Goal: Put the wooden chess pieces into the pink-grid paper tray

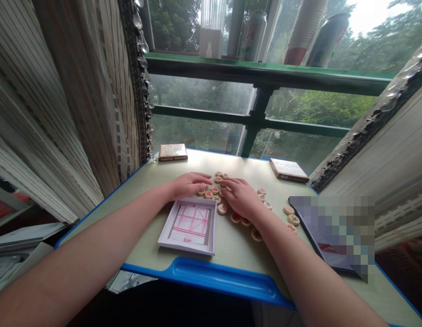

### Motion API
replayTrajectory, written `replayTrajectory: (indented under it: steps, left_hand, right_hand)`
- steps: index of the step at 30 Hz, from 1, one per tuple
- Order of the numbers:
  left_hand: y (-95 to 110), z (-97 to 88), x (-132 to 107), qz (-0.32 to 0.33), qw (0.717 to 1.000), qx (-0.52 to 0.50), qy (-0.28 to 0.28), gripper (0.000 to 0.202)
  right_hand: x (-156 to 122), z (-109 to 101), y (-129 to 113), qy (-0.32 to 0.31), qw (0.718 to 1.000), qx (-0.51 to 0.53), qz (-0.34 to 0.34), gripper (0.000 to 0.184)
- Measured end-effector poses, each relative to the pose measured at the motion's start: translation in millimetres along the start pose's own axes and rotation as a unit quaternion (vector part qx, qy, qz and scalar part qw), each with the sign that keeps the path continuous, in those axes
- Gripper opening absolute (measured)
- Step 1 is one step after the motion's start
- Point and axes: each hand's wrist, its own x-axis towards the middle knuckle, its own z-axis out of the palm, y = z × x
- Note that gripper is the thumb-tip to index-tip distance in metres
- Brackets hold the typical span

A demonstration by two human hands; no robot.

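Several round wooden chess pieces (215, 189) with red marks lie scattered on the pale desk top (231, 247). My left hand (188, 184) lies flat, palm down, with fingers stretched toward the pile. My right hand (242, 197) rests palm down on the pieces, fingers spread and reaching left, covering some of them. More pieces (293, 220) lie to its right. Just in front of my left hand sits an open white box lid (191, 224) with a red grid drawn inside it.
A small brown box (172, 152) lies at the desk's far left and another box (288, 170) at the far right. A dark tablet (328, 236), partly blurred, lies at the right. The desk's blue front rim (217, 277) has a groove. Cans and cups stand on the window sill.
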Motion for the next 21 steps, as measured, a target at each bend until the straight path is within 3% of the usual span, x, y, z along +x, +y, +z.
replayTrajectory:
  steps: [3,6,11,16,21]
  left_hand:
    - [2.3,-0.2,-0.5,0.017,0.998,0.022,-0.051,0.042]
    - [2.6,2.0,0.1,0.02,0.997,0.038,-0.064,0.042]
    - [2.9,3.4,-1.0,-0.004,0.999,0.045,-0.016,0.042]
    - [3.4,-3.0,-2.9,-0.01,0.999,0.014,0.032,0.045]
    - [2.0,-13.1,-7.7,-0.058,0.996,-0.033,0.052,0.016]
  right_hand:
    - [2.9,3.5,-0.4,-0.033,0.999,0.004,-0.014,0.049]
    - [4.0,4.9,-1.0,-0.047,0.999,-0.004,-0.016,0.049]
    - [4.2,3.3,-0.2,-0.001,0.999,-0.037,-0.037,0.041]
    - [4.4,3.6,-0.2,-0.006,0.997,-0.05,-0.065,0.04]
    - [2.3,0.3,-2.0,-0.017,0.998,-0.034,-0.053,0.042]
